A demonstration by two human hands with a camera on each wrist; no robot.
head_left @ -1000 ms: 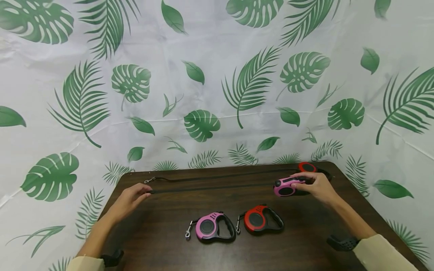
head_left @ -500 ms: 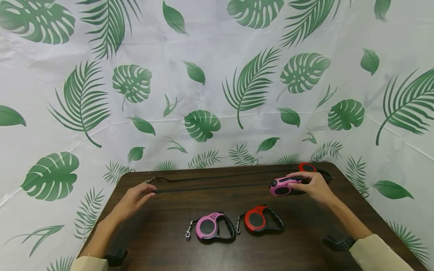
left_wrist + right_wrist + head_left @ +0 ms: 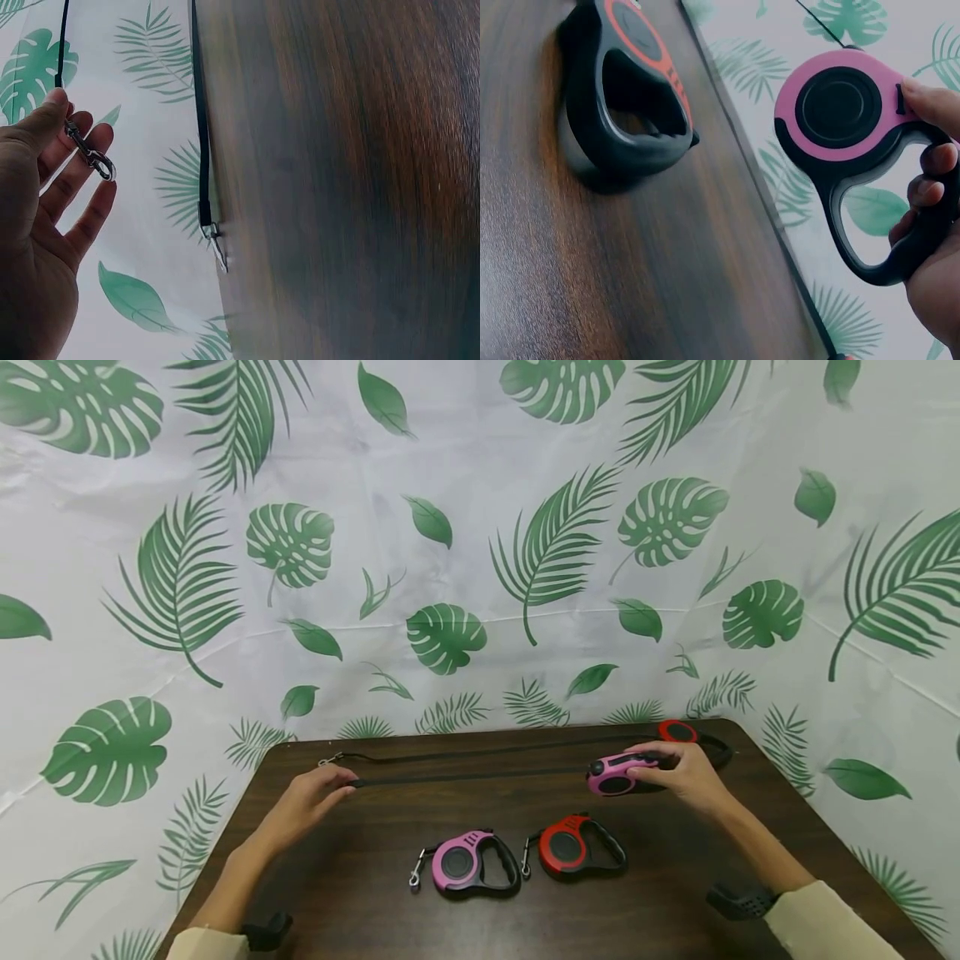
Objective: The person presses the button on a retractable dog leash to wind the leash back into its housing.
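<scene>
My right hand (image 3: 690, 777) grips the black loop handle of a pink retractable dog leash (image 3: 615, 775). In the right wrist view its thumb lies at the button on the pink casing (image 3: 784, 101). The leash's black strap (image 3: 472, 775) runs out straight leftward above the table. At its far end, my left hand (image 3: 303, 810) pinches the strap between thumb and forefinger. The metal snap hook (image 3: 90, 155) hangs against the other fingers in the left wrist view. A second pink leash (image 3: 459, 862) and a red leash (image 3: 562, 847) lie in front, straps wound in.
Along the back of the dark wooden table (image 3: 375, 902) lies another red leash (image 3: 677, 732), its strap (image 3: 495, 748) drawn out to a snap hook (image 3: 331, 760) at the left. A white leaf-print cloth (image 3: 450, 568) hangs behind the table.
My hands have drawn closer: the left has moved right with the strap end, the right a little left with the pink leash. The strap span between them is shorter. Leashes on the table stay put.
</scene>
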